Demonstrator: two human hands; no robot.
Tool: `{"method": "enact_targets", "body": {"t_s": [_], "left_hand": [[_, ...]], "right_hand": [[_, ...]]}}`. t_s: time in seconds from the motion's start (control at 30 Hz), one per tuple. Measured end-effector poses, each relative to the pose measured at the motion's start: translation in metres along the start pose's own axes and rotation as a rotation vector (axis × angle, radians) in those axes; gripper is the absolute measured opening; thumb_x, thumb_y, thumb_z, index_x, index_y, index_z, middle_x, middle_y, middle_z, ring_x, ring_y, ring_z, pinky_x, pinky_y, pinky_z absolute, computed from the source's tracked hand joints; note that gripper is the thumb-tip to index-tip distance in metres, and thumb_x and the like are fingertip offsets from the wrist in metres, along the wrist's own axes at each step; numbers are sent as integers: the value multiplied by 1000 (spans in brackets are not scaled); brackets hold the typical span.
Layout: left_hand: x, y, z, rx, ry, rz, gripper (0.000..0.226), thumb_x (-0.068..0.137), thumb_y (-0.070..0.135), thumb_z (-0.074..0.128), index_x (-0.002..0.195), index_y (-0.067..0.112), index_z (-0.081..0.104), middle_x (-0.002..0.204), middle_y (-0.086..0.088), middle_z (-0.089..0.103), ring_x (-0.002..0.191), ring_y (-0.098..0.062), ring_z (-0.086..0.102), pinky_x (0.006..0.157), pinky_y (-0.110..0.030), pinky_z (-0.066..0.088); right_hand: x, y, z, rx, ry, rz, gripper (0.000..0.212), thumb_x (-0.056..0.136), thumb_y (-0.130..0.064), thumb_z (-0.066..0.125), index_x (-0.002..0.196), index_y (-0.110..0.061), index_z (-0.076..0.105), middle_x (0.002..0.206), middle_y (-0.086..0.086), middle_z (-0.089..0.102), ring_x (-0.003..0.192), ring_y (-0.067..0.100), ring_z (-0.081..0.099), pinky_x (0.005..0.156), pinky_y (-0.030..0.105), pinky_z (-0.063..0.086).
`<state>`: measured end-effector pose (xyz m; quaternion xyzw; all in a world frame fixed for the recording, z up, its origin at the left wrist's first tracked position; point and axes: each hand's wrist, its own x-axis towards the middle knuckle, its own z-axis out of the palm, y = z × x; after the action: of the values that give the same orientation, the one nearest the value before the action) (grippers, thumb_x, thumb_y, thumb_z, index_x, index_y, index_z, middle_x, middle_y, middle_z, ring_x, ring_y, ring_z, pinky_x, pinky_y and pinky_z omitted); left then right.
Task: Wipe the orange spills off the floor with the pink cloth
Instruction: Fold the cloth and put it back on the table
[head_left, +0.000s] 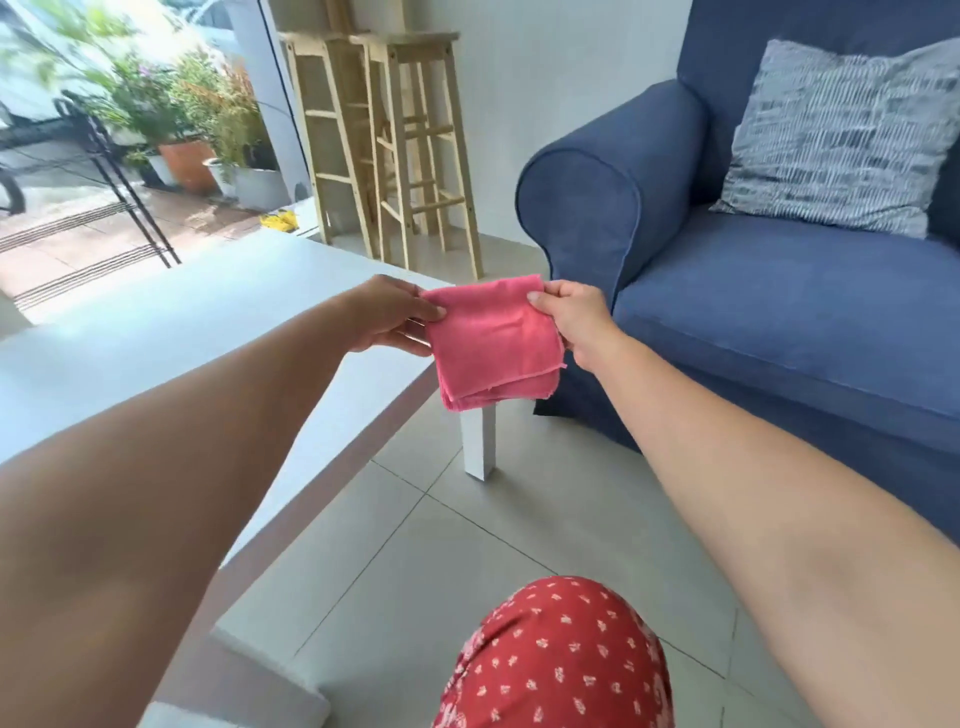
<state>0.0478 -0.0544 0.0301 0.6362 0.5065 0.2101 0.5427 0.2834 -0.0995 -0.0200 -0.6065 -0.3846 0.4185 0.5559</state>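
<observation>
- The pink cloth (493, 343), folded into a layered square, hung in the air between both hands, above the far right corner of the white bench (171, 332) and clear of its top
- The left hand (392, 317) pinched the cloth's upper left edge: the thumb lay pressed on the near face, the other fingers were curled in behind it, and the grip was closed tight on the fabric
- The right hand (574, 322) pinched the upper right corner the same way, thumb (537, 300) on the front, remaining fingers tucked behind, with the grip pressed together on the cloth
- Both forearms reached out from the near edge, and the cloth was stretched flat between the two pinches, its loose lower layers dangling freely
- Under the cloth stood one white leg of the bench (479, 441), resting on the grey tiled floor (457, 535)
- A blue armchair (753, 291) stood on the right, just beside the right hand, with a patterned grey cushion (841, 135) against its back
- Two wooden stools (395, 145) stood far behind the bench by the wall
- A knee in red patterned fabric (561, 660) showed at the near edge
- No orange marks could be made out on the visible tiles
</observation>
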Motion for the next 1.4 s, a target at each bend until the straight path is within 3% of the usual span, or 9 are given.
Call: {"method": "enact_targets", "body": {"t_s": [0.3,0.43,0.73,0.8,0.87,1.0,1.1,1.2,1.4], "left_hand": [[-2,-49,-59,88,214,-63,9,84,-2,68,91,3,67,83,-17,71,66,-20,72,57,-32,62],[10,-58,-67,202,283,-53,15,82,3,70,95,10,69,81,-10,70,65,-15,68,52,-25,54],[21,-73,-86,360,332,-59,42,77,1,63,110,25,52,81,-12,63,65,-22,63,50,-27,51],[20,-75,-88,479,317,-68,44,77,6,62,110,33,51,95,-12,60,72,-24,62,57,-31,55],[19,-75,-89,739,347,-52,46,79,16,64,115,42,52,122,-9,51,98,-27,60,77,-35,53],[23,-77,-76,1125,380,165,43,96,43,49,138,39,49,162,1,22,150,-24,18,118,-46,17],[30,-85,-64,1163,208,99,61,100,55,26,156,30,22,166,4,7,153,-19,-6,121,-50,-6],[31,-94,-56,1152,154,17,70,99,61,17,158,27,4,166,5,0,152,-17,-12,120,-50,-10],[27,-87,-50,1135,161,-9,66,101,56,19,158,26,6,166,3,1,152,-20,-8,121,-50,-6]], "right_hand": [[49,1,108,-491,2,-162,17,88,-20,64,98,-21,77,99,1,74,96,23,66,86,32,52],[58,2,130,-651,47,-210,19,91,-24,60,99,-29,76,112,1,72,103,26,64,86,31,49],[71,10,170,-687,-24,-304,25,90,-13,57,100,-22,77,115,10,70,106,29,64,83,25,42],[70,11,177,-695,-25,-315,29,89,-10,54,106,-21,74,117,11,68,107,30,63,89,28,47],[68,12,179,-718,-24,-340,38,89,-4,49,120,-17,67,124,13,63,111,31,62,96,34,48],[58,16,178,-819,-85,-454,37,93,-3,42,123,-11,61,130,13,57,118,31,55,101,38,42],[54,25,175,-1045,-199,-517,38,99,-20,43,132,-14,58,141,7,55,132,25,46,107,39,31],[54,32,170,-1122,-271,-510,43,101,-23,35,141,-16,51,154,1,42,144,14,33,113,37,23],[51,29,158,-1120,-286,-510,43,101,-21,34,140,-18,52,153,2,44,144,17,34,115,38,22]]}}
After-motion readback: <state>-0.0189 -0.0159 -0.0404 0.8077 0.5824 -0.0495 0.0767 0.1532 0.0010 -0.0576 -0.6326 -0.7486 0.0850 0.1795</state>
